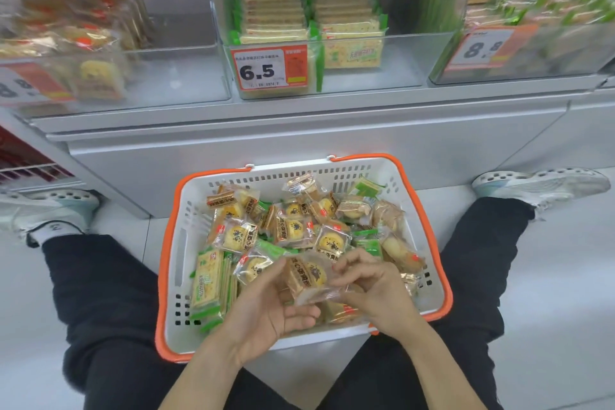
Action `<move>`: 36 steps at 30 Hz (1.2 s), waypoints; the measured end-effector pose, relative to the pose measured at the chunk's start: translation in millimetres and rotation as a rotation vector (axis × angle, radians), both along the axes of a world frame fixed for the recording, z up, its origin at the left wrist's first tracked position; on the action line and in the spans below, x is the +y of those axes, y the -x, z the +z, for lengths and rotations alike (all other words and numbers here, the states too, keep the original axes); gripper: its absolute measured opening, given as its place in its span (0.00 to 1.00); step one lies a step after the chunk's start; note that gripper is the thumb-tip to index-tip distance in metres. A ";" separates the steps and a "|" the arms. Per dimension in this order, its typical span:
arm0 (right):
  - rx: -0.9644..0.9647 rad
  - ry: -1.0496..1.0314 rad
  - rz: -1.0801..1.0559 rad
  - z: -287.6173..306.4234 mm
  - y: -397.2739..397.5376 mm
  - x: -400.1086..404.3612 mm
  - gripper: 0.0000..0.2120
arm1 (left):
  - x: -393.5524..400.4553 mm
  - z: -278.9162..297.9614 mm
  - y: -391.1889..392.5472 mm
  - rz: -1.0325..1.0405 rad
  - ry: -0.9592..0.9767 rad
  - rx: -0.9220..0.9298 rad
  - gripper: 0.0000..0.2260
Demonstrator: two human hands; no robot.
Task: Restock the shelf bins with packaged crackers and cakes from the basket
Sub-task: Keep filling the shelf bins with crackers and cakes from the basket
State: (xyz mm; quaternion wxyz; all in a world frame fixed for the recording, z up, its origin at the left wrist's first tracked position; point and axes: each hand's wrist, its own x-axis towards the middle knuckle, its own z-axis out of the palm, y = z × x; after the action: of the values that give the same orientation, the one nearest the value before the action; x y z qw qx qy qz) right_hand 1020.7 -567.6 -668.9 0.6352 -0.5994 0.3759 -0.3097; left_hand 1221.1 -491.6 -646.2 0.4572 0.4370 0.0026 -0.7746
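Note:
A white basket [186, 243] with an orange rim sits on the floor between my legs, full of wrapped yellow cakes and green cracker packs [208, 280]. Over its near side, my left hand [266, 306] and my right hand [376, 289] hold a small stack of clear-wrapped cakes [309, 280] between them. The left fingers curl under the stack, the right fingers pinch its wrapper. Above, the middle clear shelf bin [352, 83] holds two rows of green-edged cracker packs. The left bin [173, 76] holds wrapped cakes.
Price cards read 6.5 [269, 68] on the middle bin and 8.8 [482, 46] on the right bin [532, 66], which holds green packs. A grey shelf base [299, 130] stands right behind the basket. My shoes [545, 181] flank it.

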 end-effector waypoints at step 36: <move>0.087 0.321 -0.071 173.4 -178.3 -65.7 0.19 | -48.3 134.3 -145.0 0.194 0.601 -1.126 0.10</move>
State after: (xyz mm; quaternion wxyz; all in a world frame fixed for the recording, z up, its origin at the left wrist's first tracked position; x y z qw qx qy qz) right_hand 1198.9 -633.3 -495.5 0.5030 -0.6923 0.3699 -0.3618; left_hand 1366.1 -539.9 -511.9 0.5589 0.6272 -0.4153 -0.3489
